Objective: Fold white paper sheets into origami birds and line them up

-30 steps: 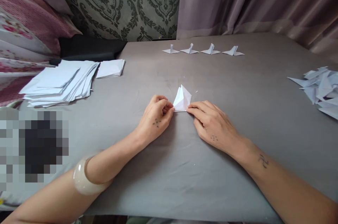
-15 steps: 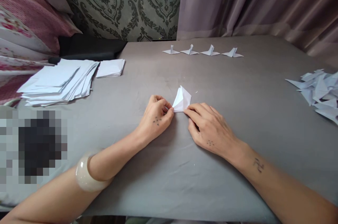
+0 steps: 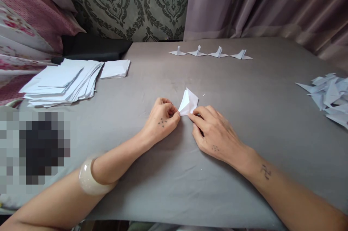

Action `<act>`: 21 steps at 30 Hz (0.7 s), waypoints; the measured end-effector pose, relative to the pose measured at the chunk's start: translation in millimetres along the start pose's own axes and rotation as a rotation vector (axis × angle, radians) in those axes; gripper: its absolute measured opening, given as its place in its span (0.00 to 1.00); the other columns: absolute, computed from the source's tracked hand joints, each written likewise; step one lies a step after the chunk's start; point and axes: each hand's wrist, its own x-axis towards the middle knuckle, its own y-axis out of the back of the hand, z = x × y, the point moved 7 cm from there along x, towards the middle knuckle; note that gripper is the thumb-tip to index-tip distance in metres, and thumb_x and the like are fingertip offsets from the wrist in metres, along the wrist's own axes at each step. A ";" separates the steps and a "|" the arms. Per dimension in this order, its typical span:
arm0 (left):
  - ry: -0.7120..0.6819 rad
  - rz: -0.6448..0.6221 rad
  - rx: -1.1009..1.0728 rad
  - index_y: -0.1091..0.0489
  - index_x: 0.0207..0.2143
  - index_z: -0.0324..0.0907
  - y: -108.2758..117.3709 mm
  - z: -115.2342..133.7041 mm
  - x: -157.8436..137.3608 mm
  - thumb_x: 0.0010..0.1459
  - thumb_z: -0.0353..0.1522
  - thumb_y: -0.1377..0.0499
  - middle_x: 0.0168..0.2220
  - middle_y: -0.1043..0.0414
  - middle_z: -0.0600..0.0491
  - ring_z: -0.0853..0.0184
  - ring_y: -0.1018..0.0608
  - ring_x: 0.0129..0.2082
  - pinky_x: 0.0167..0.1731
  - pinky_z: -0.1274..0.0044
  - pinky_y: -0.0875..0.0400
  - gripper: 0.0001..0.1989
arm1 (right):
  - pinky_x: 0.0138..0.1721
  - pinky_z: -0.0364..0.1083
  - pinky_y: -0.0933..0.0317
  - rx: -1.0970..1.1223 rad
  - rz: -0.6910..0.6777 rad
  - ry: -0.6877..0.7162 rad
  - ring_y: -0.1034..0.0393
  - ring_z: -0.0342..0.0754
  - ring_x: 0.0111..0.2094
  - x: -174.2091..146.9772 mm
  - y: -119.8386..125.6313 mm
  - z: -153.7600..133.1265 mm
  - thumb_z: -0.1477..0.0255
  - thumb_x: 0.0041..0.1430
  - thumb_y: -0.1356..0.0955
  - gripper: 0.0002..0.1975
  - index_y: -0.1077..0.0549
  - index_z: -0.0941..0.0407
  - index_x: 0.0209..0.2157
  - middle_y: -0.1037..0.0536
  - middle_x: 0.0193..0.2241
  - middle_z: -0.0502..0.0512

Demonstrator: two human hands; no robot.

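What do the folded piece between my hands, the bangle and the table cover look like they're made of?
Folded piece: matte white paper, going by its crisp creases. Bangle: pale and glossy, by its bright highlights; maybe stone, glass or plastic, can't tell which. Table cover: probably dull grey cloth, given its soft wrinkles.

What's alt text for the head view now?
A left hand and right hand touch a folded white sheet on gray cloth. Beyond it, four paper figures form a row; paper stacks lie left, a folded-paper heap right.
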 end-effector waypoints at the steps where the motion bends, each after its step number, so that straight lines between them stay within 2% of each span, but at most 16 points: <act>1: -0.003 -0.005 0.002 0.27 0.27 0.37 0.0 -0.9 0.4 0.53 0.32 0.43 0.43 0.36 0.47 0.70 0.29 0.31 0.35 0.71 0.28 0.08 | 0.39 0.49 0.44 -0.012 -0.004 -0.002 0.38 0.51 0.39 0.3 0.3 -1.0 0.79 0.58 0.40 0.14 0.27 0.58 0.42 0.28 0.38 0.58; 7: -0.052 -0.023 -0.008 0.27 0.26 0.38 -0.4 -2.7 2.0 0.53 0.32 0.43 0.41 0.35 0.47 0.67 0.28 0.34 0.37 0.71 0.28 0.08 | 0.35 0.49 0.48 -0.121 -0.025 0.004 0.39 0.50 0.33 3.4 2.1 -13.8 0.76 0.58 0.40 0.09 0.29 0.58 0.35 0.30 0.32 0.57; 12: -0.050 -0.042 -0.002 0.27 0.26 0.38 2.2 -0.9 6.2 0.52 0.32 0.43 0.39 0.34 0.49 0.69 0.28 0.31 0.34 0.74 0.30 0.07 | 0.33 0.49 0.49 -0.151 -0.012 0.010 0.40 0.48 0.29 4.2 1.0 -18.3 0.74 0.58 0.40 0.11 0.28 0.58 0.39 0.30 0.32 0.57; 17: 0.116 0.051 -0.096 0.28 0.32 0.38 20.5 -19.5 23.0 0.53 0.33 0.44 0.25 0.33 0.54 0.71 0.31 0.22 0.24 0.79 0.35 0.08 | 0.34 0.48 0.48 -0.154 -0.044 0.028 0.38 0.47 0.29 4.9 0.2 -18.4 0.73 0.60 0.40 0.15 0.29 0.57 0.47 0.29 0.35 0.57; 21: 0.234 0.044 -0.285 0.30 0.37 0.37 23.4 -36.8 31.4 0.53 0.32 0.45 0.19 0.35 0.57 0.72 0.33 0.16 0.17 0.81 0.41 0.10 | 0.35 0.48 0.46 -0.175 -0.076 0.030 0.37 0.47 0.29 6.7 -0.4 -20.2 0.71 0.60 0.40 0.17 0.31 0.55 0.50 0.29 0.36 0.56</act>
